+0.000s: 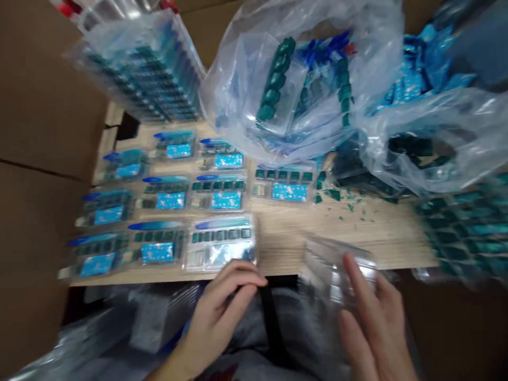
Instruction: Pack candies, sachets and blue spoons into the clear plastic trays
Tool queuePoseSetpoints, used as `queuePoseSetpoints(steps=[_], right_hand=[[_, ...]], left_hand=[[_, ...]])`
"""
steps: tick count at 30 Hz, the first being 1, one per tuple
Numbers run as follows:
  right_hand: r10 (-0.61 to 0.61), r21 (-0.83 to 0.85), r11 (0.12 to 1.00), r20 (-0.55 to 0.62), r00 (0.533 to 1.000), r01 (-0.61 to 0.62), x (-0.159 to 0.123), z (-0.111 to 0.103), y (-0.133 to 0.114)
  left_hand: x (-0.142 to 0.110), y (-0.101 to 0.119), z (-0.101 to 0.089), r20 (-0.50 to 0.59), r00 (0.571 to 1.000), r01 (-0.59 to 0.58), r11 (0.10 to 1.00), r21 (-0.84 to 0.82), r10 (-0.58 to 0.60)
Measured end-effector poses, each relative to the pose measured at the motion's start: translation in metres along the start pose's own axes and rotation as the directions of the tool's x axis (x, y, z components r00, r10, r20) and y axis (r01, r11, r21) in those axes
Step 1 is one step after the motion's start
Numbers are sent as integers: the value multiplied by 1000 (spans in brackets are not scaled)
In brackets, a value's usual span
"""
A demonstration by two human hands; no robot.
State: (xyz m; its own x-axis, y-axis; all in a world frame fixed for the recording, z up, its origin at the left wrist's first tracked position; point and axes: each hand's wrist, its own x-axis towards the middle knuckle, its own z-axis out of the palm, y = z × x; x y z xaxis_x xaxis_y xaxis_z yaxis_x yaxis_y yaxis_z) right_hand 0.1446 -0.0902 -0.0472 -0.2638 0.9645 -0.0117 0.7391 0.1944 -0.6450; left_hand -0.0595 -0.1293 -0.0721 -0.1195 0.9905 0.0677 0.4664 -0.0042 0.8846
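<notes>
My left hand (pixel 228 301) is at the table's near edge, fingers curled and thumb against the index finger. Its knuckles overlap the lower right corner of a clear plastic pack (pixel 224 243), which lies flat with a blue pen, a row of green squares and a shiny blue packet inside. Whatever the fingertips pinch, if anything, is hidden. On the right, my right hand (pixel 373 312) holds a clear plastic case (pixel 333 264) between thumb and fingers, tilted over the table edge and smeared by motion. No contents show in it.
Several filled packs (pixel 159 246) lie in rows on the left. Behind them stands a tall stack of green strips (pixel 146 69). A clear bag (pixel 234 90) holds green strips and blue pens. Green crumbs (pixel 349 203) litter the wood. Green sheets (pixel 468 227) and blue packets (pixel 416 69) are right.
</notes>
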Motion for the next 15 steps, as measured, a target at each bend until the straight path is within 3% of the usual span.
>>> queuePoseSetpoints(steps=[2,5,11,15], right_hand=[[-4,40,999,41,999,2,0,-1,-7],[-5,97,995,79,997,-3,1,-4,-11],[-103,131,987,116,988,88,4,-8,2],[-124,90,989,66,990,118,7,-3,5]], left_hand=[[12,19,19,178,982,120,939,-323,-65],[26,34,39,344,930,308,789,-532,-131],[35,28,38,469,864,457,680,-573,-186],[34,30,39,496,845,493,656,-572,-202]])
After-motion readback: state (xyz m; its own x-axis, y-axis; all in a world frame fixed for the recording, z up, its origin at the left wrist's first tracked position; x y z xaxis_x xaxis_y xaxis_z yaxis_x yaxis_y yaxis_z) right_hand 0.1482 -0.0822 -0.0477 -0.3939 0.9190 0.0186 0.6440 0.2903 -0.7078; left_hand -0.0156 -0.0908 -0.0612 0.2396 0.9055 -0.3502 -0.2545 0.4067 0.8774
